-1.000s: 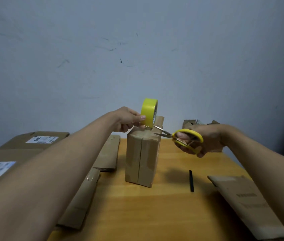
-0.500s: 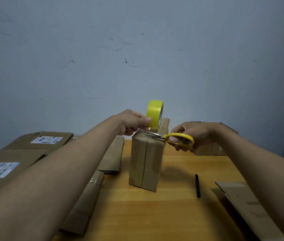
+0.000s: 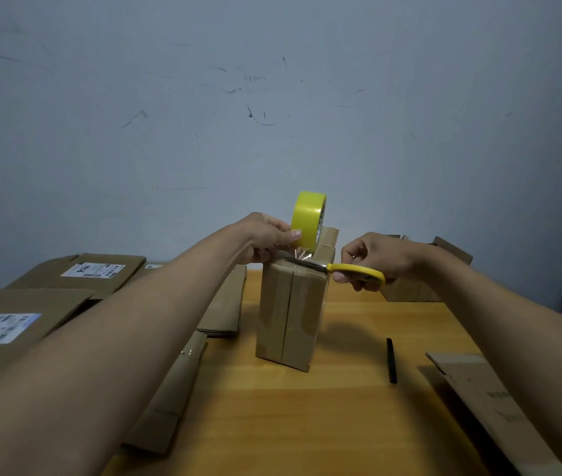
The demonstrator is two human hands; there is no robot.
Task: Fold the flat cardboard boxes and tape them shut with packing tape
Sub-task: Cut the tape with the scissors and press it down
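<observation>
**Yellow scissors closed in on the tape strip**

Cardboard was the stuff of the whole scene, and the box [image 3: 290,310] was your landmark, standing upright on the wooden table [image 3: 307,424] straight in front of you. A second earlier your scissors [image 3: 338,268] hung well to the right of the box, blades apart and clear of it. By this moment you had brought them in level over its top edge, the blades reaching across the shiny strip that ran from the box up to the tape roll [image 3: 307,221]. Whether the cut had gone through could not be told; the strip looked crinkled but still joined. I judged you were at the snip that frees the roll, with the loose end left to press down afterwards.

Your left hand [image 3: 266,240] pinched the roll with thumb and curled fingers, holding it on edge just above the box's top. Your right hand [image 3: 379,262] was wrapped through the scissor handles, squeezing them nearly together.

The box looked tall and narrow, its front seam covered by a lengthwise run of clear tape, one flap standing up at the back. Flat cardboard sheets [image 3: 42,304] lay left of the box, another flat piece [image 3: 489,400] and a black pen [image 3: 391,360] to its right.
</observation>
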